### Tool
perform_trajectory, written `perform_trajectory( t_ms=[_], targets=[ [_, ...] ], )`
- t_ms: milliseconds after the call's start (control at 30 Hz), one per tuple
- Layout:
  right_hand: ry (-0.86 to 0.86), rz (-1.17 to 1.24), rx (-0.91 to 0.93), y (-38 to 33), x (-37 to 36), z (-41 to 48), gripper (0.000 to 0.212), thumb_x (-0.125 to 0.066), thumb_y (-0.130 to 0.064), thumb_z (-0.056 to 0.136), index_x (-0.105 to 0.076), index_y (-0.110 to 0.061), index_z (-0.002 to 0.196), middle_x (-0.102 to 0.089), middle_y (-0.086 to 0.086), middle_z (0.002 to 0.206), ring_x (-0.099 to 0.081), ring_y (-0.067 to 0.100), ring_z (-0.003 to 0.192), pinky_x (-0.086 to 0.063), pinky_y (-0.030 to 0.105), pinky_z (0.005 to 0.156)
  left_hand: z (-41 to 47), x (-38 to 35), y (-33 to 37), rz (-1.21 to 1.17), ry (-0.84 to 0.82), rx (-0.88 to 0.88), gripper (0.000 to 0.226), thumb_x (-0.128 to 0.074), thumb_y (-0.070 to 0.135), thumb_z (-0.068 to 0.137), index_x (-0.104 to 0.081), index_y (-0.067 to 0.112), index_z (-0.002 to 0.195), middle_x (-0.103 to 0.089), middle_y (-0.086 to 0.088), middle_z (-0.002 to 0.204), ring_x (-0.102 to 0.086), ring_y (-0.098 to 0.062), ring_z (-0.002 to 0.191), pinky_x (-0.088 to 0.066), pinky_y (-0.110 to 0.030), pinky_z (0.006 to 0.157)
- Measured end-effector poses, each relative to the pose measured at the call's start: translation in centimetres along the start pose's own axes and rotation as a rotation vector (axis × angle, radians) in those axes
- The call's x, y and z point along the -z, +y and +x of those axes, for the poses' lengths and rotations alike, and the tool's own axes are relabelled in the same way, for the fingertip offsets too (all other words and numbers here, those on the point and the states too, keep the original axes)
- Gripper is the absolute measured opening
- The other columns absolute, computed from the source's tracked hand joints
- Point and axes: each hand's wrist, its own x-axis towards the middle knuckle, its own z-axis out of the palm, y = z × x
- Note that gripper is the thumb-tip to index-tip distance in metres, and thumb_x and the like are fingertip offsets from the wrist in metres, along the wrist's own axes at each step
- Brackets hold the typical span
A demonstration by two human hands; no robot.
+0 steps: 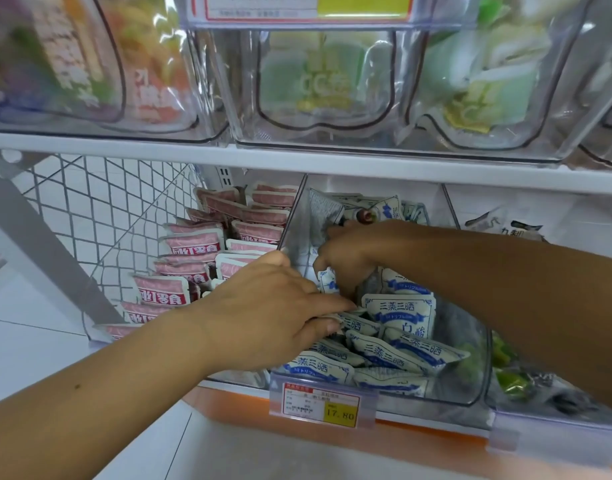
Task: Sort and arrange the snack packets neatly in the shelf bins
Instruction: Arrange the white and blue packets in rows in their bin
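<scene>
Both hands are down in the clear middle bin (pixel 471 386) on the lower shelf (pixel 90 147). That bin holds the blue-and-white snack packets (pixel 398 313). They lie in a loose heap toward six o'clock, the front of the bin, just behind the yellow price tag (pixel 320 403).

The right hand (pixel 349 261) reaches in from three o'clock. Its grip looks curled down around one small packet (pixel 327 284) standing on edge near the bin's nine o'clock wall, though the fingertips are hidden. The left hand (pixel 273 306) comes from seven o'clock with its grip apart. The fingers are stretched flat and rest on the top of the heap, holding nothing that I can see.

As I judge it, the step is to stand the packets up in a row. To do that well:
- Keep the flat left hand steadying the leaning packets so they don't slide.
- Let the right hand seat its packet upright, label facing six o'clock.
- Work from twelve o'clock forward, a packet at a time.
- Stay on this side of the clear divider (pixel 292 216), since the pink packets (pixel 193 245) at nine o'clock are already tidy.
</scene>
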Motion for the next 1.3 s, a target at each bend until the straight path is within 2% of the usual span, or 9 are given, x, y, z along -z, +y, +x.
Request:
perform_trajectory(
  t_ms=[200,367,467,633,733,933,1033,1133,1300],
  targets=[
    [0.073,0.091,-0.006,0.3,-0.1,-1.2,0.059,-0.069,-0.038,0.081,-0.046,-0.038,0.135,-0.038,0.005,0.132,-0.036,0.027,0.126,-0.037,0.034,0.086,0.1,0.1,0.2,-0.002,-0.016,0.022,0.062,-0.001,0.057,0.092,-0.038,0.043,0.140,-0.067,0.015,0.104,-0.057,-0.010,0.093,-0.024,-0.030,0.093],
    [0.279,0.100,-0.023,1.1,-0.6,-2.4,0.037,-0.064,-0.029,0.084,-0.054,-0.032,0.119,-0.044,0.005,0.114,-0.038,0.026,0.122,-0.025,0.040,0.105,0.2,-0.1,0.0,0.008,-0.061,0.042,0.066,0.006,0.058,0.089,-0.025,0.046,0.146,-0.065,0.016,0.113,-0.056,-0.007,0.102,-0.021,-0.028,0.094],
    [0.388,0.150,-0.080,1.8,-0.6,-3.1,0.047,-0.071,-0.043,0.077,-0.052,-0.037,0.119,-0.046,0.003,0.116,-0.038,0.024,0.119,-0.023,0.042,0.107,0.3,0.0,0.1,0.007,-0.088,0.058,0.065,0.006,0.060,0.090,-0.024,0.046,0.146,-0.066,0.016,0.110,-0.055,-0.008,0.102,-0.019,-0.029,0.096],
    [0.509,0.387,-0.121,3.3,0.3,-4.4,0.057,-0.074,-0.051,0.074,-0.050,-0.032,0.122,-0.048,-0.008,0.100,-0.047,0.015,0.091,-0.037,0.029,0.072,1.4,0.5,0.5,0.059,-0.139,0.122,0.050,-0.009,0.053,0.100,-0.035,0.037,0.140,-0.068,0.008,0.097,-0.056,-0.013,0.094,-0.021,-0.030,0.098],
    [0.658,0.406,-0.158,3.3,-0.7,-4.1,0.059,-0.074,-0.053,0.073,-0.052,-0.029,0.123,-0.044,-0.010,0.089,-0.046,0.016,0.090,-0.033,0.028,0.071,2.8,-0.2,0.6,0.196,-0.145,0.171,0.049,-0.017,0.050,0.102,-0.042,0.027,0.137,-0.067,0.006,0.110,-0.058,-0.015,0.104,-0.020,-0.031,0.095],
    [0.625,0.510,-0.222,2.5,-1.9,-4.0,0.046,-0.069,-0.048,0.080,-0.056,-0.041,0.123,-0.045,0.006,0.136,-0.035,0.033,0.131,-0.034,0.038,0.101,1.4,0.1,0.7,-0.049,0.052,0.257,0.055,-0.046,0.048,0.097,-0.027,0.036,0.147,-0.042,0.014,0.146,-0.037,-0.007,0.130,-0.015,-0.022,0.105],
    [0.674,0.669,-0.119,2.2,-1.7,-4.7,0.023,-0.064,-0.033,0.090,-0.068,-0.032,0.113,-0.060,-0.008,0.127,-0.053,0.015,0.118,-0.038,0.026,0.093,0.2,-0.1,0.6,-0.221,0.204,0.295,0.053,-0.051,0.041,0.097,-0.032,0.039,0.146,-0.030,0.019,0.152,-0.026,-0.002,0.137,-0.009,-0.020,0.111],
    [0.717,0.782,-0.136,1.5,-1.8,-5.2,0.015,-0.065,-0.025,0.090,-0.074,-0.029,0.101,-0.061,-0.014,0.120,-0.055,0.006,0.108,-0.039,0.019,0.090,-1.4,-0.7,0.2,-0.336,0.392,0.380,0.046,-0.055,0.034,0.095,-0.045,0.036,0.140,-0.038,0.017,0.147,-0.032,-0.003,0.135,-0.020,-0.023,0.113],
    [0.822,1.050,-0.110,0.6,-1.3,-6.4,0.013,-0.063,-0.022,0.091,-0.070,-0.034,0.092,-0.067,-0.017,0.101,-0.062,0.000,0.092,-0.043,0.011,0.075,-3.7,-1.3,-0.1,-0.423,0.458,0.464,0.049,-0.058,0.042,0.091,-0.048,0.035,0.139,-0.041,0.022,0.139,-0.035,0.004,0.128,-0.024,-0.017,0.107]
  ],
)
